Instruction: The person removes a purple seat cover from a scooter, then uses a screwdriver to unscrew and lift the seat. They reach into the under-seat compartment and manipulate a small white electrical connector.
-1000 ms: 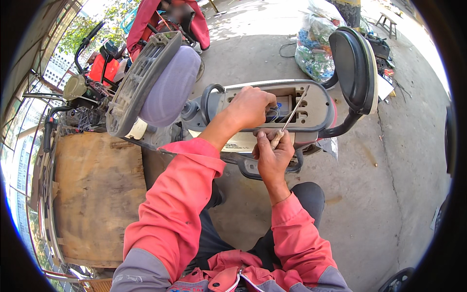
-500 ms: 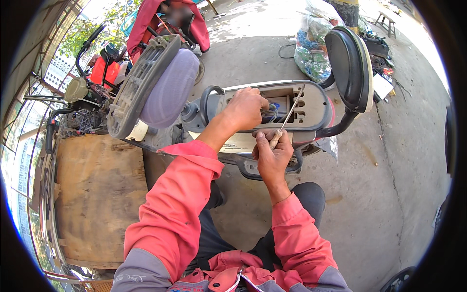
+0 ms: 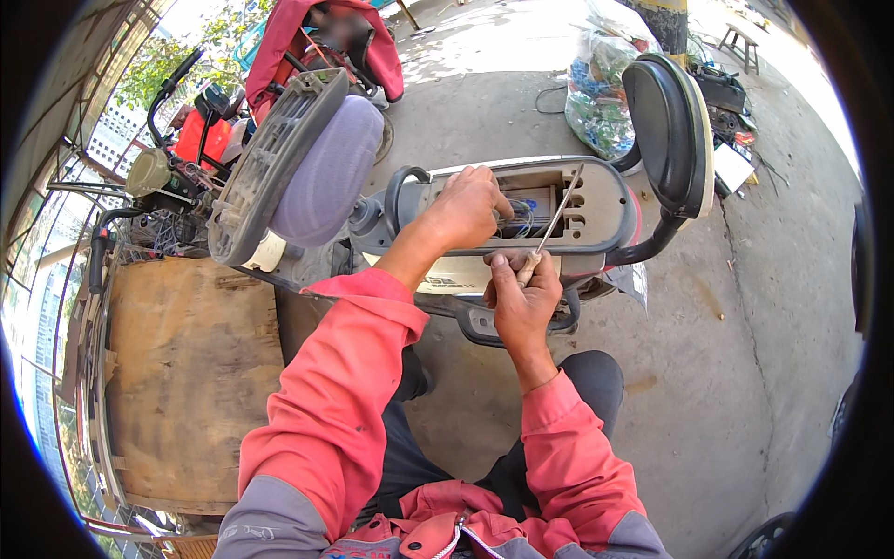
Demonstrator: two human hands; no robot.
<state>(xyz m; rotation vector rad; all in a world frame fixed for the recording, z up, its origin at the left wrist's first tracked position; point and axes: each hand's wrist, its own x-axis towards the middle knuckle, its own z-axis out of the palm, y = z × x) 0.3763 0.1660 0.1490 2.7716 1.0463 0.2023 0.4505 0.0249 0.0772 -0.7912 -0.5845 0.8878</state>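
My left hand (image 3: pixel 463 211) reaches over the open compartment (image 3: pixel 601 207) in the body of an electric scooter (image 3: pixel 447 279). Its fingers curl down into the opening beside thin wires (image 3: pixel 527 222); what the fingertips hold, if anything, is hidden. My right hand (image 3: pixel 524 303), at the near rim, is closed around the light-coloured handle of a screwdriver (image 3: pixel 561 211). The long shaft slants up across the compartment, with its tip toward the far rim. The raised seat (image 3: pixel 326 172), lilac on top with a dark underside, stands to the left of my left hand.
A black padded backrest (image 3: pixel 663 135) rises at the scooter's right end. A plywood board (image 3: pixel 191 382) lies at left, below the handlebar (image 3: pixel 98 252). Beyond are a clear bag of scraps (image 3: pixel 599 93), a red-covered vehicle (image 3: pixel 377 51) and a small stool (image 3: pixel 739 47).
My left hand has shifted very slightly left over the compartment, and the wires beside its fingers show a little more. My right hand and the screwdriver are practically unmoved.
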